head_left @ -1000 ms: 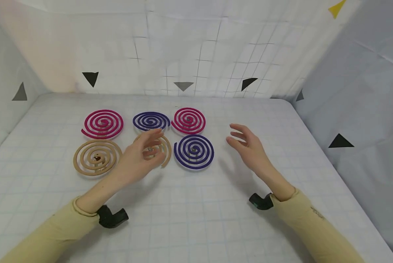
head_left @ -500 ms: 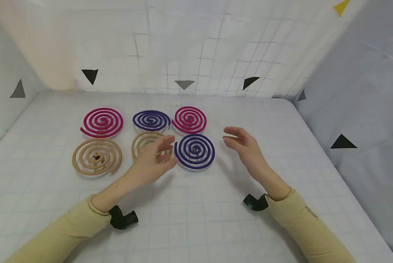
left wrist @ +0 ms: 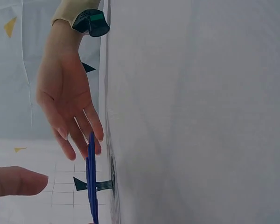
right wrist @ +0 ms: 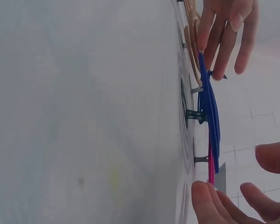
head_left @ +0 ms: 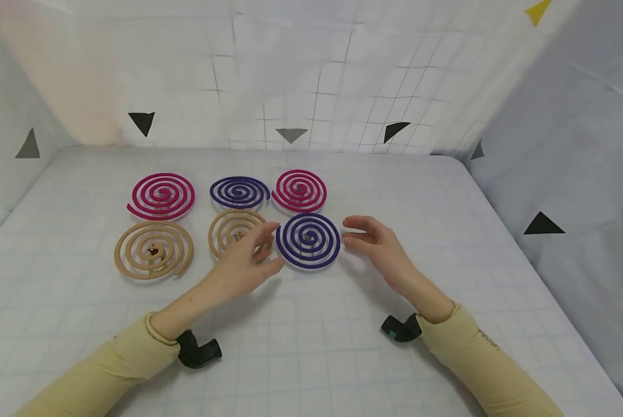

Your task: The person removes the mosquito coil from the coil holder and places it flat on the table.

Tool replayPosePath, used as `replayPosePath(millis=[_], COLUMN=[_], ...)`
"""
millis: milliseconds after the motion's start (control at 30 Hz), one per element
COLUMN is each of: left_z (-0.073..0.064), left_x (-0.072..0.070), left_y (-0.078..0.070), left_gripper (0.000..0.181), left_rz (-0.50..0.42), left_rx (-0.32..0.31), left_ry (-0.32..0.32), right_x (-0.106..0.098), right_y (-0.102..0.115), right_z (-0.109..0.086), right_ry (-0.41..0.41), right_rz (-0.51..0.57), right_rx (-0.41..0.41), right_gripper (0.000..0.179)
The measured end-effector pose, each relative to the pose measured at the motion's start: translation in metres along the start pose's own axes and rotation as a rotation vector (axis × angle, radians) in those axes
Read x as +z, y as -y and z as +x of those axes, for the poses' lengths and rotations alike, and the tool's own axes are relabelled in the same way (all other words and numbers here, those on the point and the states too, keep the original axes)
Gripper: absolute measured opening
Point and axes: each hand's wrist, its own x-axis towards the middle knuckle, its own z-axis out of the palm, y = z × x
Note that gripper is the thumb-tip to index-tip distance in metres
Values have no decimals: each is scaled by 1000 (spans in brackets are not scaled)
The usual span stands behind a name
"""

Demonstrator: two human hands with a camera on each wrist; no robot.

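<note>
A dark blue mosquito coil (head_left: 308,240) sits raised on a small metal stand (right wrist: 196,115), between my two hands. My left hand (head_left: 243,263) is at its left edge, fingers spread and bent a little; I cannot tell whether the fingertips touch the rim. On the other side my right hand (head_left: 376,249) hovers just off the coil's right edge, thumb and fingers apart. Part of a tan coil (head_left: 233,220) is hidden behind my left hand. In the right wrist view the blue coil (right wrist: 210,107) shows edge-on, above the table surface.
Behind lie a pink coil (head_left: 299,191), another blue coil (head_left: 240,192) and a second pink coil (head_left: 162,196). A further tan coil (head_left: 153,250) is at the left. White walls (head_left: 290,69) close off the back and sides of the white table (head_left: 301,359).
My left hand has moved right from over the tan coil to the front blue coil's left edge. My right hand has come left and slightly nearer, toward that coil's right edge.
</note>
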Motion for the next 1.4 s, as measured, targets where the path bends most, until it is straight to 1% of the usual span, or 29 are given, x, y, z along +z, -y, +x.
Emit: replayPosePath(millis=[233, 433, 833, 1100, 1400], left_z=[0, 1, 2, 2, 2], left_x=[1, 2, 4, 4, 5], left_y=[2, 3, 5, 6, 5], left_gripper=[66, 66, 67, 67, 64], left_rz=[12, 24, -33, -98, -134], left_rx=[-6, 1, 14, 10, 30], left_ry=[17, 31, 43, 62, 46], right_x=[5, 7, 7, 6, 5], right_y=[-3, -4, -4, -4, -3], right_z=[-2, -3, -4, -5, -5], right_ry=[42, 62, 61, 69, 67], right_rz=[42, 46, 67, 94, 113], right_rx=[-9, -1, -16, -33, -43], right_gripper=[49, 49, 48, 48, 47])
